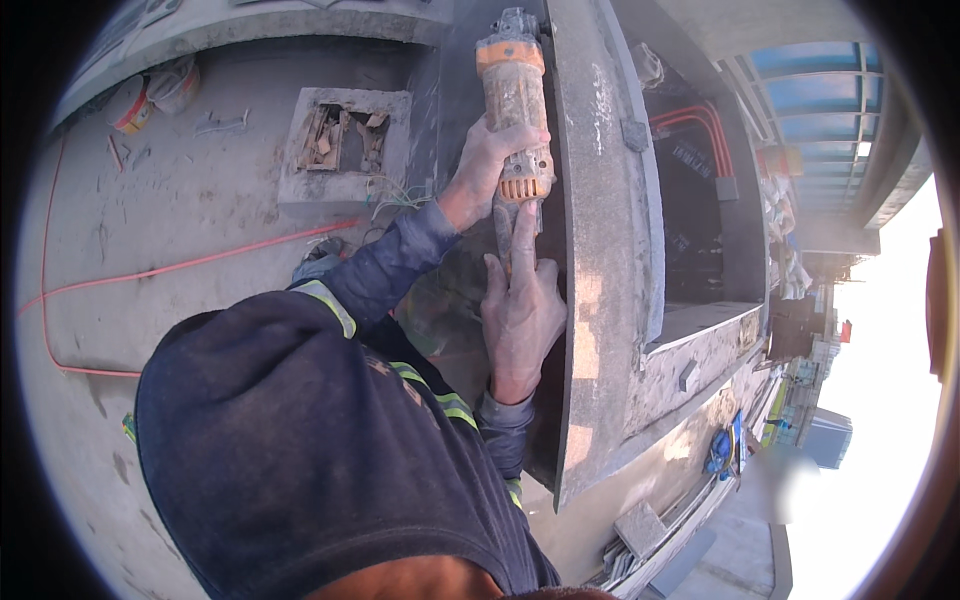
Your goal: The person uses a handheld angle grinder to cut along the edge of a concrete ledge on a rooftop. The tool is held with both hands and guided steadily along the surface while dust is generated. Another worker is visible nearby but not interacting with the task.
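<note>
A dusty orange and grey angle grinder (pixel 516 110) stretches away from me along the face of an upright grey concrete or stone slab (pixel 590 230). Around the middle of its body wraps my left hand (pixel 485 170), thumb across the top. My right hand (pixel 525 325) closes on the narrow rear end, its index finger stretched along the tool and its other fingers mostly hidden. The grinder's head (pixel 515 22) lies beside the slab's far part. Its disc I cannot make out. Pale dust coats both hands.
Left, a red hose (pixel 200 257) crosses the grey floor near a square block (pixel 345 195) holding rubble. Buckets (pixel 150 100) stand at the far left. Behind the slab, orange pipes (pixel 705 125) enter a dark recess. Stacked boards (pixel 640 535) lie at the lower right.
</note>
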{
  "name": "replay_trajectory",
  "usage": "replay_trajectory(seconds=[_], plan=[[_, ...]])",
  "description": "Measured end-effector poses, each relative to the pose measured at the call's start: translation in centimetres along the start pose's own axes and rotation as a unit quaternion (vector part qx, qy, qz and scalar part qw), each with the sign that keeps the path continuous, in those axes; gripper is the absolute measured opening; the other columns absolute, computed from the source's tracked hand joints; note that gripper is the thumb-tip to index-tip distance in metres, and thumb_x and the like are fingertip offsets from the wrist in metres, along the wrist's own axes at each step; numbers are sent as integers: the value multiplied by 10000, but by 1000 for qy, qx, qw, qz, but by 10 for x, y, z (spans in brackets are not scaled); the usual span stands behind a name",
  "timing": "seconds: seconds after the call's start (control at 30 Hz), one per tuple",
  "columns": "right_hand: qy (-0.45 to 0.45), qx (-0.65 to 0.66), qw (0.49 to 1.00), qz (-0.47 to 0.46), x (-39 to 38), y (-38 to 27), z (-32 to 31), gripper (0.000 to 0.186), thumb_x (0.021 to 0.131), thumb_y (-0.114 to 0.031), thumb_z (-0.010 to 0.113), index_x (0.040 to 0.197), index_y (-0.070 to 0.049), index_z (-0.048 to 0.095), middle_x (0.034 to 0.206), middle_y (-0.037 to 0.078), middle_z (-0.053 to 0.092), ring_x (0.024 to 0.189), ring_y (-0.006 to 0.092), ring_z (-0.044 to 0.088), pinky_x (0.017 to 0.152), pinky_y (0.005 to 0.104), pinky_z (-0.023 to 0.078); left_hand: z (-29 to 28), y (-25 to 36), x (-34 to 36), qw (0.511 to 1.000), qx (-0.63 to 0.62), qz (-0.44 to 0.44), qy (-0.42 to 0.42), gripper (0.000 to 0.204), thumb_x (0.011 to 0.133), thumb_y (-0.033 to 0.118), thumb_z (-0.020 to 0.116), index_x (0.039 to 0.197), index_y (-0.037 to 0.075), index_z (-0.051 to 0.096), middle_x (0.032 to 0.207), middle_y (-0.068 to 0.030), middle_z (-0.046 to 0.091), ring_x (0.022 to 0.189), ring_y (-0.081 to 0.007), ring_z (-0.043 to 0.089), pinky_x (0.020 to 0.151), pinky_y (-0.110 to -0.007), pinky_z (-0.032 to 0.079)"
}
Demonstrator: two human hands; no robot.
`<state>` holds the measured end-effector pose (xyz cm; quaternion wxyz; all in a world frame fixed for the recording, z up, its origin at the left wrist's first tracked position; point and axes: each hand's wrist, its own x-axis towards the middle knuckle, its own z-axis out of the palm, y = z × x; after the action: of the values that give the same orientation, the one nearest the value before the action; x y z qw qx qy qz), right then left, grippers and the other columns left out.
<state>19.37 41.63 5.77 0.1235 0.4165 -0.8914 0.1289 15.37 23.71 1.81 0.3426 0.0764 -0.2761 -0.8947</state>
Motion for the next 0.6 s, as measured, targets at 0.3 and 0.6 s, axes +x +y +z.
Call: replay_trajectory(seconds=[0.3,0.6], plan=[[-10,-13,1000,10,-35,-3,-12,912,934,-202,829,1722,-291,377,803,154,568,640,329,649,587,467,510,3,0,-34,1000,20,-4,-11,353,927,225,756,1161,-6,629,924,-141,712,739,-232,759,639,-365,664],[-8,-6,1000,14,-26,0,-12,920,926,-196,833,1719,-297,378,821,154,586,618,332,650,581,475,519,1,-4,-25,1000,2,-11,-7,379,940,244,753,1166,-34,629,917,-158,728,722,-263,774,635,-371,668]])
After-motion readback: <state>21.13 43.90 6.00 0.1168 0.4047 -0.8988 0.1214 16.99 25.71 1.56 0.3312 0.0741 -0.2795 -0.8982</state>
